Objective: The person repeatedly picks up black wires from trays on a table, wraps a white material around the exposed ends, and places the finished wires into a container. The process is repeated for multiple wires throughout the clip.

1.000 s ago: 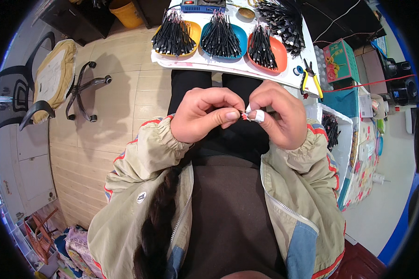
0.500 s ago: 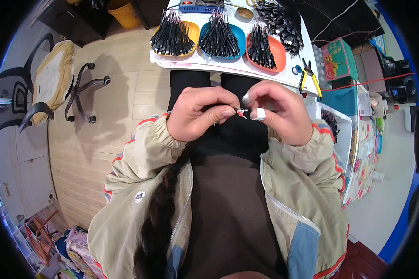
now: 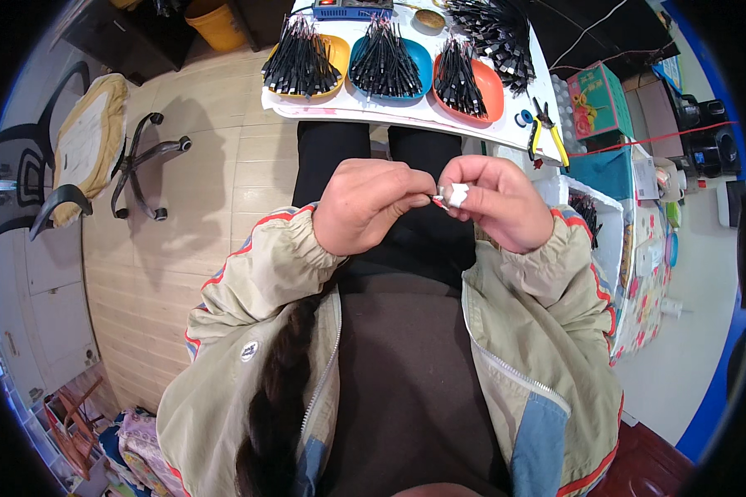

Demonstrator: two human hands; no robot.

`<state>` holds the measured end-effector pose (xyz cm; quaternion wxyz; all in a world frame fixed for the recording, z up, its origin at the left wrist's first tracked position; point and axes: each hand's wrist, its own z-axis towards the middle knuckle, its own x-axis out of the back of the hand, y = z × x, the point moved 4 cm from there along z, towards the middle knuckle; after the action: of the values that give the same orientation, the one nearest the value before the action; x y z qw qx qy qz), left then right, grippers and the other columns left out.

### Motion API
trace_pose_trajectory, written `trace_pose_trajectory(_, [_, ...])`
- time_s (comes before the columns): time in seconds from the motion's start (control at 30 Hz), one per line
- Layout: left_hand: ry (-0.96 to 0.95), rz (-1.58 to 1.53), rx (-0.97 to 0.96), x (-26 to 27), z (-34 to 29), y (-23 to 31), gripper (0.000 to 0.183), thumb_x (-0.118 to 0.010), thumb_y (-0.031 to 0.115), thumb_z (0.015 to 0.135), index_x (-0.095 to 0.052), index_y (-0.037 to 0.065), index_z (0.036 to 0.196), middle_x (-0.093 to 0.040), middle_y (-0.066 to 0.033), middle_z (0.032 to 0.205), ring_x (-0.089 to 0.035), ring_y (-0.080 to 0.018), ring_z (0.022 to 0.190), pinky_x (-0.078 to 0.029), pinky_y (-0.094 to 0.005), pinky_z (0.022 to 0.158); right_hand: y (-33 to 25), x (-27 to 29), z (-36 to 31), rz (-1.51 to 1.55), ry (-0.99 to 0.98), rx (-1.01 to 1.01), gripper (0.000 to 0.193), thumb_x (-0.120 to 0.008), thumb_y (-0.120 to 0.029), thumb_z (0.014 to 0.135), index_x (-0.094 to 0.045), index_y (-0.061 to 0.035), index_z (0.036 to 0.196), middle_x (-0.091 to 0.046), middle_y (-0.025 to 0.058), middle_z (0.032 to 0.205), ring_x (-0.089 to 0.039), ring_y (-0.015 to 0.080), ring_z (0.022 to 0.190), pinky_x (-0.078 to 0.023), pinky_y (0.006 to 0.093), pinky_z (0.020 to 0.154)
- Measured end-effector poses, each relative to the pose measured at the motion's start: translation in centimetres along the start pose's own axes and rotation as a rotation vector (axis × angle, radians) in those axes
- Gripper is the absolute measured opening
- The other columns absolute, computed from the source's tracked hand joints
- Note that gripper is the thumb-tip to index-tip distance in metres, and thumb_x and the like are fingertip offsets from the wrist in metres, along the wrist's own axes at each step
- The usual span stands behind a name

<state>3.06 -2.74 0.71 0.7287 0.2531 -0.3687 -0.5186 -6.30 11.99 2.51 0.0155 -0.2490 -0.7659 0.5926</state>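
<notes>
the left hand [image 3: 371, 205] and right hand [image 3: 496, 201] meet fingertip to fingertip over the lap, both pinched shut on a small red-and-white piece [image 3: 449, 197] held between them, with yellow [image 3: 333, 51], blue [image 3: 414, 55] and orange [image 3: 487, 83] trays of black parts on the white table [image 3: 389, 108] just beyond.

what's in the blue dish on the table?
The blue dish holds a heap of thin black cable pieces, ends fanned out. They cover nearly the whole floor of the dish, so anything beneath them cannot be seen.
</notes>
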Motion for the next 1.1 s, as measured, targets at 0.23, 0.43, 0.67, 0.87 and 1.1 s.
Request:
trace_pose_trajectory(0.23, [0.087,-1.140,0.477,-2.3,-1.0,-1.7,0.011,-0.056,0.007,0.095,-0.059,-0.001,0.100,-0.056,-0.0019,0.077,-0.047,-0.0076,0.063,-0.034,-0.0213,0.053,-2.1,-0.4,-0.7,-0.642,0.125,0.702,0.016,-0.072,-0.005,0.081,-0.063,-0.0019,0.094,-0.064,0.0057,0.089,-0.060,0.0175,0.082,-0.047,0.0278,0.073])
trace_pose_trajectory(0.43, [-0.005,-1.554,0.596,-3.8,-1.1,-1.5,0.014,-0.056,0.011,0.096,-0.057,0.000,0.105,-0.049,0.0000,0.074,-0.039,-0.0054,0.059,-0.029,-0.0202,0.051,-3.1,-1.3,-0.9,-0.922,0.193,1.008,0.023,-0.072,0.005,0.069,-0.063,-0.0027,0.088,-0.062,0.0070,0.085,-0.061,0.0230,0.078,-0.048,0.0319,0.069])
trace_pose_trajectory(0.67, [0.049,-0.911,0.471,-1.6,-0.2,-1.4,0.014,-0.060,0.009,0.093,-0.062,-0.001,0.103,-0.057,-0.0025,0.077,-0.050,-0.0075,0.064,-0.038,-0.0213,0.054,-1.3,-0.8,-0.7,-0.626,0.244,0.654,0.012,-0.065,-0.009,0.088,-0.060,-0.0008,0.095,-0.060,0.0060,0.090,-0.058,0.0128,0.079,-0.047,0.0260,0.070])
trace_pose_trajectory(0.87, [-0.022,-0.066,0.180,0.7,0.7,0.3,0.012,-0.066,0.007,0.089,-0.067,-0.002,0.096,-0.067,-0.0068,0.080,-0.061,-0.0087,0.068,-0.047,-0.0239,0.059,1.1,0.3,0.3,0.011,0.104,0.193,0.016,-0.059,-0.013,0.095,-0.057,0.0004,0.103,-0.058,0.0002,0.094,-0.053,0.0050,0.087,-0.044,0.0208,0.076])
trace_pose_trajectory(1.1, [0.022,-0.523,0.481,0.4,0.8,-1.4,0.015,-0.067,0.007,0.088,-0.069,-0.002,0.101,-0.066,-0.0043,0.078,-0.055,-0.0057,0.064,-0.044,-0.0218,0.057,-0.9,1.5,0.9,-0.469,0.105,0.527,0.018,-0.069,-0.007,0.085,-0.059,0.0007,0.098,-0.059,0.0081,0.099,-0.054,0.0110,0.081,-0.043,0.0228,0.071])
